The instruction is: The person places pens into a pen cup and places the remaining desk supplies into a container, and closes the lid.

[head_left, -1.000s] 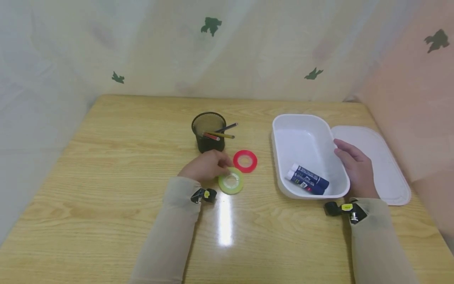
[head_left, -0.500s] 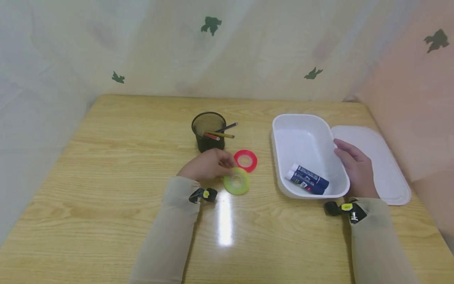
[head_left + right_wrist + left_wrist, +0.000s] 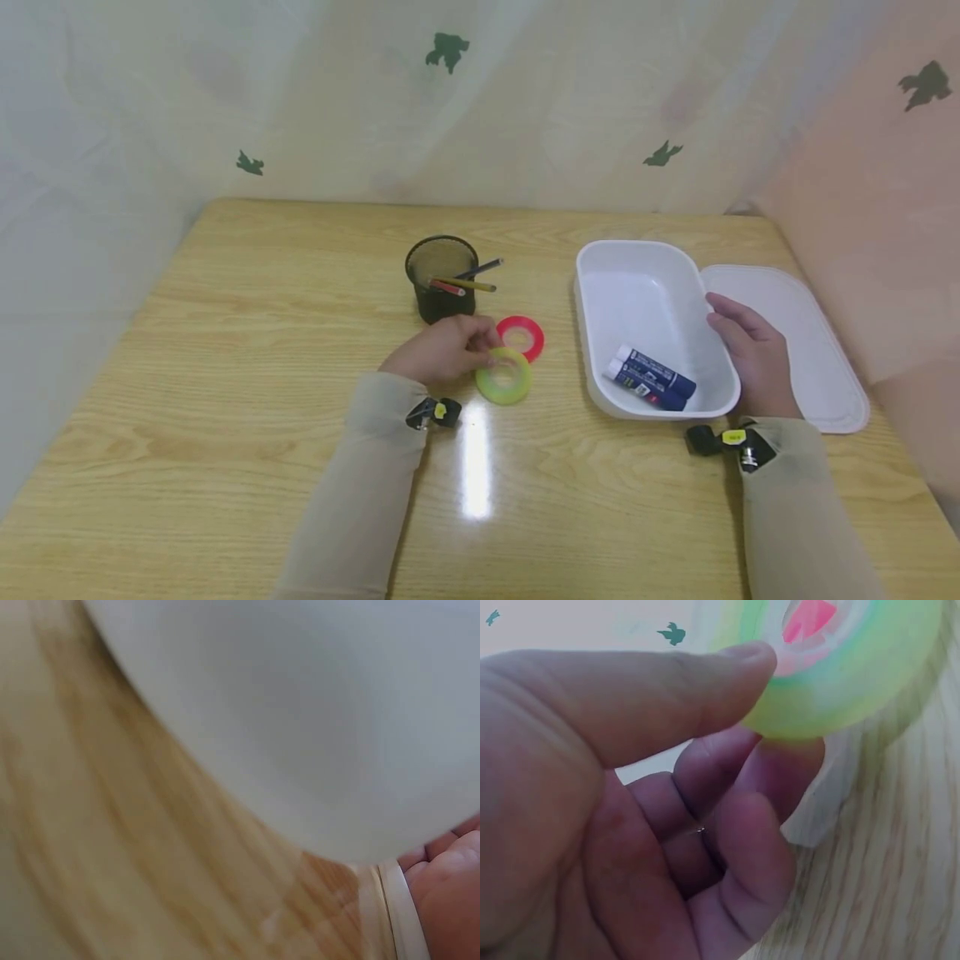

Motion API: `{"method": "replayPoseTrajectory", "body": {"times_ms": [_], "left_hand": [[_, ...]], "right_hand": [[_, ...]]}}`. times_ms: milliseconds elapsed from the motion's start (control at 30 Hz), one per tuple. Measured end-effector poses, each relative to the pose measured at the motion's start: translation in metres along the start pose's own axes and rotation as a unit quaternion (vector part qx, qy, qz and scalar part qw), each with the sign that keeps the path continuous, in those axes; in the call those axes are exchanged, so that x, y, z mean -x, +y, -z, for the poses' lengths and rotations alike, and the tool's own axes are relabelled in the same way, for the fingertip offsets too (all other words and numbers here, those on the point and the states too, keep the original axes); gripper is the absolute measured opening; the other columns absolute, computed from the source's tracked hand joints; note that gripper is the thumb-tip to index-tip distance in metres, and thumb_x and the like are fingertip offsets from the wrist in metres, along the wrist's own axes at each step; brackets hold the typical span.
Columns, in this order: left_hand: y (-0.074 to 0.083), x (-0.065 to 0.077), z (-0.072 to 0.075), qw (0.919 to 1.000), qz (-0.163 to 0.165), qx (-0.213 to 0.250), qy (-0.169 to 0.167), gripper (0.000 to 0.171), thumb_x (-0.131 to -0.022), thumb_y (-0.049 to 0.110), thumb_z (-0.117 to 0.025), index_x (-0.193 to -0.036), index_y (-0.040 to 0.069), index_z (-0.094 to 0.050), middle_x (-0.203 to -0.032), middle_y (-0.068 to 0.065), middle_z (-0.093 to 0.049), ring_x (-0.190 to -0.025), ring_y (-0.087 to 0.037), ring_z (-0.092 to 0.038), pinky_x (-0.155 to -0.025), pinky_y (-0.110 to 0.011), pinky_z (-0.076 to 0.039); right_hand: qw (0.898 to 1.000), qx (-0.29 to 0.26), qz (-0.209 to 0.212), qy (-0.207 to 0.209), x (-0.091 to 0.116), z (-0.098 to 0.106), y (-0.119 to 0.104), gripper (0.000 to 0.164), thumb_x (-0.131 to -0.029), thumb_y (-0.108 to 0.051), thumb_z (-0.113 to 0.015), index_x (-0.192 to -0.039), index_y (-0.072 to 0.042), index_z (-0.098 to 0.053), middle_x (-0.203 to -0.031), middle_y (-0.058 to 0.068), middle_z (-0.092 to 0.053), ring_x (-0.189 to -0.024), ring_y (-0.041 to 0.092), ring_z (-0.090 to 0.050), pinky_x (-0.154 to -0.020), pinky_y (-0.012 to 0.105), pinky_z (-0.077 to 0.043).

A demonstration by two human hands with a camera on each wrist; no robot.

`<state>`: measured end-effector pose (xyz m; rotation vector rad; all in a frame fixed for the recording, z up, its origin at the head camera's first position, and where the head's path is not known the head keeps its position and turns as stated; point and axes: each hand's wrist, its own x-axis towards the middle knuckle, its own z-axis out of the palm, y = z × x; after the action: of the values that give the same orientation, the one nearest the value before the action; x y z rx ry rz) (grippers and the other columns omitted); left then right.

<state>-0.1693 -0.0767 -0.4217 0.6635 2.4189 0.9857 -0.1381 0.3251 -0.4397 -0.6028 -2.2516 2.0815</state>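
My left hand [image 3: 446, 350] pinches the edge of a yellow-green roll of tape [image 3: 487, 385] between thumb and fingers. In the left wrist view the tape roll [image 3: 840, 701] is held tilted, with pink showing through its middle. Just behind it a red roll of tape [image 3: 534, 333] lies on the table, partly overlapped by the yellow-green one. My right hand [image 3: 761, 362] rests against the outer right wall of a white plastic box [image 3: 637, 308], its fingertips at the rim. Two dark blue glue sticks [image 3: 652, 379] lie inside the box. In the right wrist view the box [image 3: 300, 712] fills the top.
A black mesh pen cup [image 3: 441, 304] with several pencils [image 3: 472, 285] leaning out stands behind my left hand. A white lid [image 3: 817, 367] lies flat to the right of the box, partly behind my right hand. Patterned curtains [image 3: 337, 100] border the wooden table [image 3: 225, 400].
My left hand has picked at the yellow-green tape roll and shifted it a little to the right and away, so it now overlaps the red one. My right hand and the box stay put.
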Motion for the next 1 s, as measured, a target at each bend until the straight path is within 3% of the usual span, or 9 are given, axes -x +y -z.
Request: {"method": "replayPoseTrajectory", "body": {"times_ms": [367,667,1000], "left_hand": [[0.007,0.001,0.0,0.9986,0.008,-0.053,0.0,0.008,-0.096,0.015,-0.069,-0.101,0.017,-0.063,-0.091,0.0,-0.062,-0.084,-0.016,-0.057,-0.078,-0.03,-0.049],[0.008,0.003,0.003,0.9991,-0.041,-0.006,-0.01,0.012,-0.093,0.016,-0.073,-0.103,0.014,-0.066,-0.096,0.003,-0.066,-0.092,-0.013,-0.061,-0.087,-0.029,-0.051],[0.013,0.006,0.006,0.9978,-0.041,0.05,-0.011,0.013,-0.091,0.017,-0.075,-0.103,0.016,-0.069,-0.104,0.005,-0.067,-0.098,-0.015,-0.062,-0.089,-0.032,-0.051]], "right_hand": [[1.0,0.021,0.016,0.009,0.0,0.0,0.001,0.055,-0.094,-0.045,-0.069,-0.144,-0.027,-0.057,-0.153,-0.007,-0.047,-0.137,0.013,-0.045,-0.082,0.009,-0.049],[1.0,0.024,0.0,0.007,-0.002,0.001,0.0,0.055,-0.094,-0.048,-0.067,-0.145,-0.03,-0.055,-0.155,-0.009,-0.043,-0.141,0.015,-0.041,-0.086,0.011,-0.05],[1.0,0.027,-0.005,0.007,-0.003,0.001,0.001,0.056,-0.094,-0.048,-0.067,-0.146,-0.03,-0.055,-0.156,-0.009,-0.043,-0.142,0.015,-0.04,-0.089,0.012,-0.049]]}}
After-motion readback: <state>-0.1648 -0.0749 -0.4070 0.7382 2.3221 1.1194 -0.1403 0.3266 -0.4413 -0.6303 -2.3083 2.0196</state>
